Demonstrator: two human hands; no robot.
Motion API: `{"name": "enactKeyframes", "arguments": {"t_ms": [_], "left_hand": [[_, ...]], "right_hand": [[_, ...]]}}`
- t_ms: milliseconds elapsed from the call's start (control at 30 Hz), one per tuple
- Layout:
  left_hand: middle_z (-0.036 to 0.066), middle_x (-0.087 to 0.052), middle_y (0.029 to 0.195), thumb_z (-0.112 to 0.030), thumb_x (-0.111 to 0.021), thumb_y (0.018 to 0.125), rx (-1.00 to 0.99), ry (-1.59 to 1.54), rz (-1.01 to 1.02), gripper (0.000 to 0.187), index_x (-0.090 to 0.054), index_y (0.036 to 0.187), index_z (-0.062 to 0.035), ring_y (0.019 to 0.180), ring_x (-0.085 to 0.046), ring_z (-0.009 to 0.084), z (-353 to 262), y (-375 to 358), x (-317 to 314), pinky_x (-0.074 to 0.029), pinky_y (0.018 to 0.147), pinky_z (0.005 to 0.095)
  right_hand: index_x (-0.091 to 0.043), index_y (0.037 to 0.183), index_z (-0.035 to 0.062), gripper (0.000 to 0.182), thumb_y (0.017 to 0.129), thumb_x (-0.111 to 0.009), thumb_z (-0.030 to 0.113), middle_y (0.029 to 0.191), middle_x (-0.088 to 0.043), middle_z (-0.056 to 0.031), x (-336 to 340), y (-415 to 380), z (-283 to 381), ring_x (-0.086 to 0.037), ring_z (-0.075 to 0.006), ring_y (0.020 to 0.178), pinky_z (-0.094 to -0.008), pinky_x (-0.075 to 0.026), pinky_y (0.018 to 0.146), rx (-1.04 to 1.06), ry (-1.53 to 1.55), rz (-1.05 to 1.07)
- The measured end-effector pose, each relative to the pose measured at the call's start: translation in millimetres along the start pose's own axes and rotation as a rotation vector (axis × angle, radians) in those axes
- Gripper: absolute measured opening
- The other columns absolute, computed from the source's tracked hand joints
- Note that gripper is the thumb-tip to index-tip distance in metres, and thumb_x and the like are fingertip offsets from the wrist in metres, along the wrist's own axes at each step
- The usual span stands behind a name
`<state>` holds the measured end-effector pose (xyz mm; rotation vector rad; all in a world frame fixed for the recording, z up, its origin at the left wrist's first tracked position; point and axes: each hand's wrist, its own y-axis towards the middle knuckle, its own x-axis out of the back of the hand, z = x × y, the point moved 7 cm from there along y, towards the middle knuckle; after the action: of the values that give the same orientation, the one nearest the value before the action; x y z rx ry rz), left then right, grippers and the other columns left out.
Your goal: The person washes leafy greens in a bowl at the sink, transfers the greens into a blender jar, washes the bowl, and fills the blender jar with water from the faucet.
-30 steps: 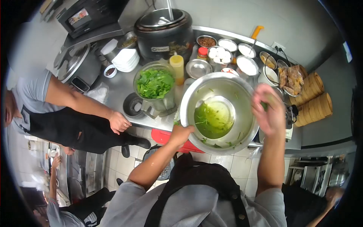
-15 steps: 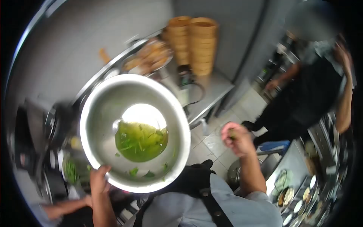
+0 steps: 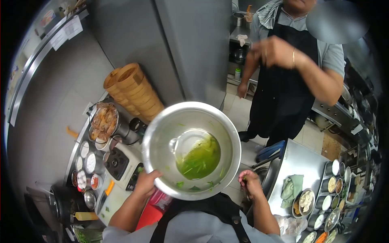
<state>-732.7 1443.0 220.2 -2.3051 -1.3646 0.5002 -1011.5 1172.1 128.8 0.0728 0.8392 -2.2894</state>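
My left hand (image 3: 146, 183) grips the lower left rim of a large steel mixing bowl (image 3: 156, 121). A shallow pool of green liquid (image 3: 198, 162) lies in the bowl, with chopped leaves in it and several leaf scraps (image 3: 194, 188) stuck to the near wall. The bowl tilts slightly toward me. To the right of the bowl and apart from it, my right hand (image 3: 251, 183) has its fingers curled together. A small dark green bit shows at the fingertips, too small to name.
A co-worker in a black apron (image 3: 279, 81) stands ahead with one hand raised. On the left counter are bamboo steamers (image 3: 137, 91), a blender base (image 3: 119, 162) and a bowl of brown food (image 3: 104, 121). A steel counter (image 3: 304, 162) with a green cloth (image 3: 291, 190) and ingredient tubs is at right.
My view has swung toward the right. The bowl stays in my left hand and appears farther right, closer to my right hand. The co-worker's arm has moved in front of the chest.
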Motion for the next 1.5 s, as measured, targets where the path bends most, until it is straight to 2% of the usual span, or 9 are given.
{"name": "enactKeyframes", "arguments": {"t_ms": [100,433,667,833,867,1033,1100,1333,1500], "left_hand": [[0.017,-0.064,0.098,0.001,-0.060,0.075,0.020,0.018,0.102,0.035,-0.058,0.109,0.0094,0.085,-0.065,0.0261,29,65,-54,-0.052,0.075,0.0356],[0.015,-0.068,0.091,-0.002,-0.063,0.070,0.106,0.243,0.062,0.032,-0.063,0.100,0.0076,0.077,-0.066,0.0223,78,244,-201,-0.053,0.066,0.0325],[0.018,-0.066,0.084,-0.002,-0.060,0.072,0.144,0.230,0.121,0.027,-0.062,0.097,0.0083,0.069,-0.067,0.0276,-12,341,-354,-0.056,0.053,0.0400],[0.018,-0.065,0.090,-0.005,-0.058,0.074,0.159,0.061,0.190,0.029,-0.059,0.100,0.0068,0.069,-0.067,0.0273,-48,440,-497,-0.056,0.050,0.0405],[0.017,-0.063,0.081,-0.005,-0.058,0.074,0.082,0.065,0.237,0.027,-0.058,0.099,0.0055,0.061,-0.064,0.0258,-68,451,-527,-0.055,0.047,0.0404],[0.018,-0.064,0.092,-0.007,-0.059,0.074,0.029,-0.074,0.263,0.034,-0.056,0.107,0.0024,0.072,-0.067,0.0305,-132,520,-639,-0.057,0.054,0.0447],[0.018,-0.064,0.092,-0.008,-0.059,0.075,0.025,-0.090,0.242,0.033,-0.057,0.105,0.0028,0.073,-0.067,0.0305,-158,543,-673,-0.058,0.055,0.0450],[0.017,-0.063,0.090,-0.008,-0.057,0.075,0.054,-0.105,0.208,0.031,-0.057,0.102,0.0069,0.073,-0.065,0.0289,-213,674,-791,-0.057,0.061,0.0484],[0.016,-0.061,0.095,-0.007,-0.058,0.073,-0.052,-0.098,-0.025,0.034,-0.054,0.103,0.0058,0.079,-0.064,0.0283,-254,751,-827,-0.057,0.058,0.0449]], "right_hand": [[-0.052,0.083,0.0080,0.008,0.080,-0.045,0.005,0.065,-0.053,-0.0028,34,-7,13,-0.042,-0.0085,0.048,-0.0209,-0.033,0.041,0.132,0.140,-0.198],[-0.053,0.084,0.0064,0.007,0.084,-0.046,0.004,0.068,-0.055,-0.0041,80,48,85,-0.044,-0.0090,0.051,-0.0219,-0.034,0.042,0.170,0.259,-0.290],[-0.053,0.082,0.0073,0.004,0.084,-0.050,0.005,0.067,-0.054,-0.0042,73,168,204,-0.044,-0.0089,0.050,-0.0209,-0.033,0.042,0.186,0.325,-0.239],[-0.054,0.084,0.0061,0.004,0.085,-0.051,0.005,0.069,-0.056,-0.0050,78,253,302,-0.044,-0.0092,0.051,-0.0213,-0.034,0.042,0.355,0.285,-0.166],[-0.054,0.084,0.0057,0.004,0.085,-0.051,0.005,0.069,-0.056,-0.0053,79,268,323,-0.044,-0.0092,0.051,-0.0211,-0.034,0.042,0.388,0.308,-0.172],[-0.054,0.086,0.0053,0.005,0.087,-0.050,0.004,0.072,-0.055,-0.0054,88,348,421,-0.041,-0.0082,0.053,-0.0205,-0.031,0.044,0.498,0.356,-0.123],[-0.052,0.084,0.0050,0.009,0.079,-0.045,0.001,0.072,-0.053,-0.0049,96,386,462,-0.039,-0.0101,0.053,-0.0210,-0.032,0.043,0.542,0.368,-0.136],[-0.054,0.090,0.0046,0.008,0.084,-0.049,0.004,0.075,-0.055,-0.0051,219,526,569,-0.040,-0.0085,0.054,-0.0200,-0.033,0.044,0.654,0.426,-0.128],[-0.053,0.087,0.0073,0.003,0.085,-0.051,0.009,0.071,-0.053,-0.0027,318,603,609,-0.041,-0.0071,0.053,-0.0191,-0.031,0.042,0.577,0.442,-0.309]]}}
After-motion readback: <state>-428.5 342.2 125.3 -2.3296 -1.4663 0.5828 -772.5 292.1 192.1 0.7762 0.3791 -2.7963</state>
